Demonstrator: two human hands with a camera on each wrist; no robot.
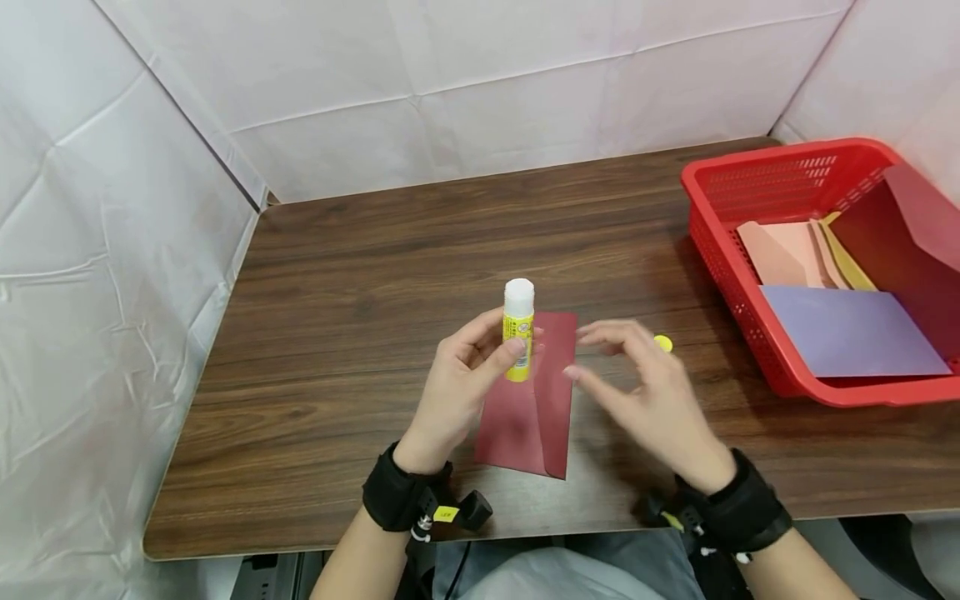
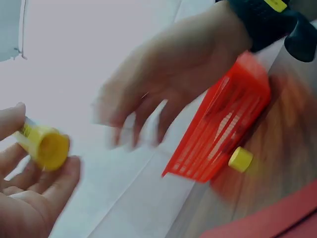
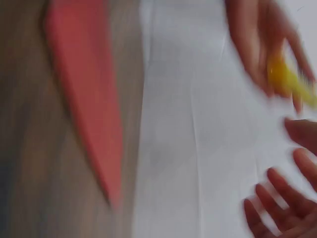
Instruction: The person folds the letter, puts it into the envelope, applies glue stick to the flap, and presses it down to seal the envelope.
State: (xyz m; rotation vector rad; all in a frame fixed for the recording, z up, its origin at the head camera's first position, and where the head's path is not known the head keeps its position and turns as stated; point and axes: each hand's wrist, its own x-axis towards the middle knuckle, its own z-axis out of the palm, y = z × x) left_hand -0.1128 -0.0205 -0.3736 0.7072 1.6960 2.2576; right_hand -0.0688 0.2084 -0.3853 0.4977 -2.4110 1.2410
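Showing glue stick (image 2: 48, 147) base, left-wrist view only.

The glue stick (image 1: 517, 332) is yellow with a white top; the envelope (image 1: 534, 400) under it is dark red; the cap (image 1: 663, 342) right of the envelope is yellow; the table (image 1: 375, 275) is dark wood grain; the basket (image 1: 731, 242) right of the envelope is red, holding pink, yellow, lilac and dark red papers (image 1: 851, 329).

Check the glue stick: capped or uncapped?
Uncapped: the glue stick shows its white tip, and the yellow cap lies on the table.
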